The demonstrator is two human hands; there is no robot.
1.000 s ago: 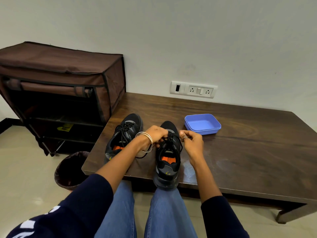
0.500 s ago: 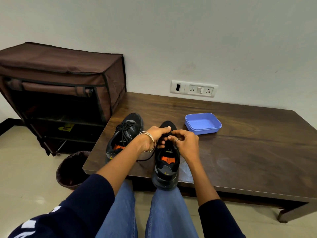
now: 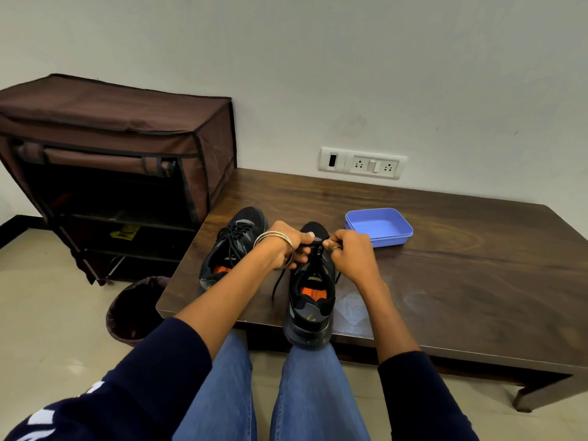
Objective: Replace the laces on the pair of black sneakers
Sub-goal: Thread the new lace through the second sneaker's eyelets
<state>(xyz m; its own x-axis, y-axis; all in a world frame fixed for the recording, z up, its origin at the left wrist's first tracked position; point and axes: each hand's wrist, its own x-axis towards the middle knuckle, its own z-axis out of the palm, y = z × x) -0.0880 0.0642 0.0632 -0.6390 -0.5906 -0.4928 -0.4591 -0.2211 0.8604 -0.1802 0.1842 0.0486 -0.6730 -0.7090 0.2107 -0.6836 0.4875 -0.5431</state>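
Two black sneakers stand side by side on the tabletop (image 3: 445,281), toes toward the wall. The left sneaker (image 3: 234,246) sits fully on the surface with its lace threaded and untouched. The right sneaker (image 3: 313,288) lies near the front edge, heel overhanging it slightly, and is the one being worked.

The left hand (image 3: 286,246) is curled over the forward eyelet area of the right sneaker, thumb and fingers pinching the black lace (image 3: 315,249). The right hand (image 3: 348,253) is likewise closed, pinching the same lace just beside the left. A loose lace end trails down the left side of the shoe onto the tabletop. An empty blue tray (image 3: 378,226) sits behind the right hand, apart from the shoes.

Assessment: the step in hand appears to be working the lace through the lower eyelets of the right sneaker; whether it is being withdrawn or threaded cannot be told. No replacement laces are visible. The next move calls for a steady pull along the eyelet line, with the shoe braced against sliding off the edge.
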